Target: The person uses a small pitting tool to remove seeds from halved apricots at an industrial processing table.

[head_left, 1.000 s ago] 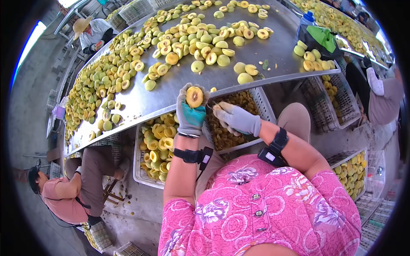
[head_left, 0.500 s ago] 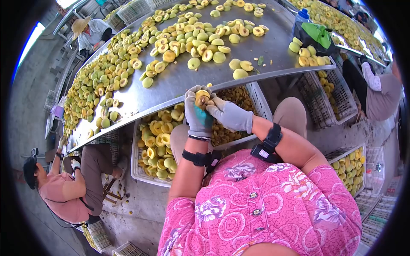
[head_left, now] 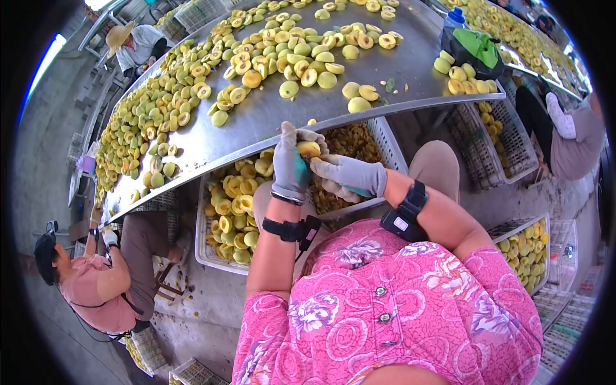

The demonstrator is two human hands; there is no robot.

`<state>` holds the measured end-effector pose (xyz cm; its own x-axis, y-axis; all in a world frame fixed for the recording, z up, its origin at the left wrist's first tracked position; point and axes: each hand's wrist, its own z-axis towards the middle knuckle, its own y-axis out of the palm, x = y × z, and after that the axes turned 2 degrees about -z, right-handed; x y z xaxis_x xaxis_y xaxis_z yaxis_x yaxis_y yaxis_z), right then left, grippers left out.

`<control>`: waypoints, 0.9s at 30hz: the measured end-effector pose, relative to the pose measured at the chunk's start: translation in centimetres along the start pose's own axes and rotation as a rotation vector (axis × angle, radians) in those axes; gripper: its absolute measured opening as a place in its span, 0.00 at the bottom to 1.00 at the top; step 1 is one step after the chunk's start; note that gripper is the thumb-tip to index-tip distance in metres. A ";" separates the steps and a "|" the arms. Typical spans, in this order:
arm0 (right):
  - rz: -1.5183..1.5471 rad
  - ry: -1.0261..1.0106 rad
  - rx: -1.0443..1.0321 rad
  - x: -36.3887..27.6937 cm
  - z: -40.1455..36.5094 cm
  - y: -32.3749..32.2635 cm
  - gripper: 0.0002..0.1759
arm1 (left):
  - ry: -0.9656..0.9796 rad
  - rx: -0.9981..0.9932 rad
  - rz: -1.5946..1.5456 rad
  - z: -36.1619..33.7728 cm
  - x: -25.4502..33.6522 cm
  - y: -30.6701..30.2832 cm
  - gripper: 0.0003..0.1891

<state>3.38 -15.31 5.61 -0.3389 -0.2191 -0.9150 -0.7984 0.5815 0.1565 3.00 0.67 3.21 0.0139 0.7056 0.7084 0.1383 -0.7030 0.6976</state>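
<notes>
Gloved fingers of the left hand curl round a yellow fruit piece, which sits in the grip just in front of the table's near edge. Fingers of the right hand are bunched, their tips meeting the piece's lower side; from my remote view I cannot tell whether they pinch a tool. I judge the step in hand to be close work on this single piece, and the next move to call for a firm left hold with fine control at the right fingertips. Each wrist bears a black strapped unit with a small pale label, at left and at right; the print is too small for me to read. Below the table, a white crate holds hollowed yellow-green halves, and a second crate holds brownish-yellow pieces. Above, the metal table carries many cut fruits. Toward its right end I note a blue-capped bottle beside a green bag, with no brand legible to me. Beyond the table's left side is a person in a straw hat.
</notes>
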 end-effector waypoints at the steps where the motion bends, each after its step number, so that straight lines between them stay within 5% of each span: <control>1: 0.040 0.052 -0.056 0.2 0.1 -0.2 0.20 | 0.000 0.002 -0.001 -0.1 0.0 -0.1 0.28; 4: 0.185 0.117 -0.125 0.7 -0.2 -0.2 0.21 | 0.094 -0.063 0.303 -0.8 0.0 -0.3 0.29; 10: 0.365 0.186 -0.226 1.0 -0.3 0.1 0.20 | 0.043 -0.041 -0.078 -1.6 -0.7 0.2 0.29; 13: 0.418 0.218 -0.277 1.5 -0.2 -0.1 0.21 | 0.173 -0.082 0.290 -1.7 -0.3 -0.3 0.28; 22: 0.748 0.210 -0.652 4.3 1.7 -0.4 0.22 | -0.048 -0.050 -0.086 -2.8 -1.2 -2.6 0.29; 24: 0.792 0.230 -0.688 4.6 2.1 -0.6 0.22 | -0.205 -0.103 -0.580 -2.9 -1.6 -3.1 0.27; 27: 0.843 0.260 -0.721 4.8 2.6 -0.7 0.22 | -0.140 -0.126 -0.449 -2.6 -1.7 -3.6 0.26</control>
<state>3.58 -14.74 0.17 -0.9289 -0.1765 -0.3254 -0.3391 0.0527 0.9393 -0.05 1.77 -0.17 0.1143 0.9407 0.3195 0.0400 -0.3257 0.9446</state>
